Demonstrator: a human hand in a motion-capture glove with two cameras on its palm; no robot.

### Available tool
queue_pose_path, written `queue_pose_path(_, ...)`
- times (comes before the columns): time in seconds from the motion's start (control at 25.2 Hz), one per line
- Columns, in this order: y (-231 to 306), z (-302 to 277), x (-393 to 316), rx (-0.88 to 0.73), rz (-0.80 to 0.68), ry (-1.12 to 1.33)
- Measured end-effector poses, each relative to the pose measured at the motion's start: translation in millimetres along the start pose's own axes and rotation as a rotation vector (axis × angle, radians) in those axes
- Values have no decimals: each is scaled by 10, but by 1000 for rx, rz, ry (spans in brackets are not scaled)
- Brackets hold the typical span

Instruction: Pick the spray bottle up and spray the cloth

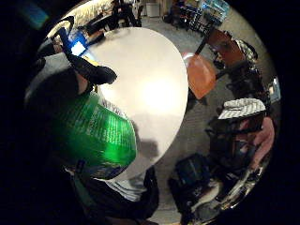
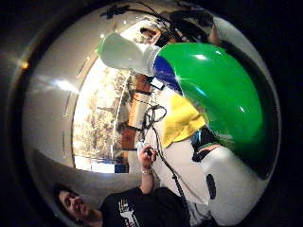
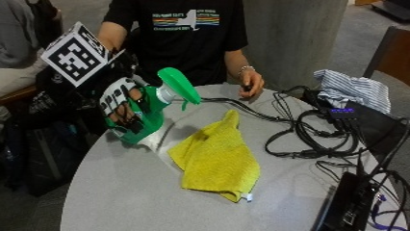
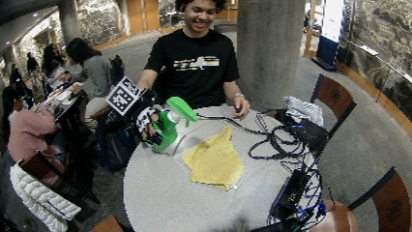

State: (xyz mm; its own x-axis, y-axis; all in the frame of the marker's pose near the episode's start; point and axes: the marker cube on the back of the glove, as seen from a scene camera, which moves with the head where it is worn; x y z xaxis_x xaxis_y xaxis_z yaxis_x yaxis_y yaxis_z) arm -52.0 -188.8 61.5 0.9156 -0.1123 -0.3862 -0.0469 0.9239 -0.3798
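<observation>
One green spray bottle stood tilted at the near-left edge of the round tabletop, with the gloved right hand wrapped around its body, fingers curled across the green plastic. Its green trigger head and white neck pointed toward the yellow cloth, which lay crumpled just beside the bottle near the middle of the tabletop. The thumb-side palm view showed the bottle close against the palm, with the cloth beyond it. The person's bare hand rested at the far edge, touching black cables that ran across the right side. A striped cloth lay further right.
</observation>
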Motion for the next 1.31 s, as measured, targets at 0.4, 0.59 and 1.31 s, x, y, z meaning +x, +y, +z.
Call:
queue_pose_path(0.4, 42, -3, -138, -142, 42, 178)
queue_pose_path(0.59, 42, -6, -167, -166, 62, 221)
queue_pose_path(1.31, 169, 4, -302, -26, 12, -10)
